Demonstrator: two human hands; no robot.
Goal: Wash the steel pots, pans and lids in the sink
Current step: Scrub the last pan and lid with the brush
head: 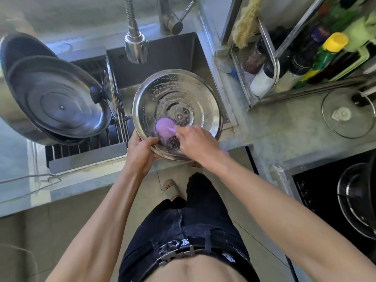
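My left hand (142,153) grips the steel lid (177,110) at its 7 o'clock rim; my right hand (195,141) pinches the purple sponge (164,127). Recommend scrubbing ring by ring, keeping the lid over the sink (173,47).

lid (179,102) over sink (162,51), rack (87,147) left

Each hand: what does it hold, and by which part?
Left hand grips the round steel lid by its near rim. Right hand pinches the purple sponge's near edge.

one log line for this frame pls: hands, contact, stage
stage: scrubbing | left hand: grips steel lid rim over sink | right hand: holds purple sponge on lid | suds: visible
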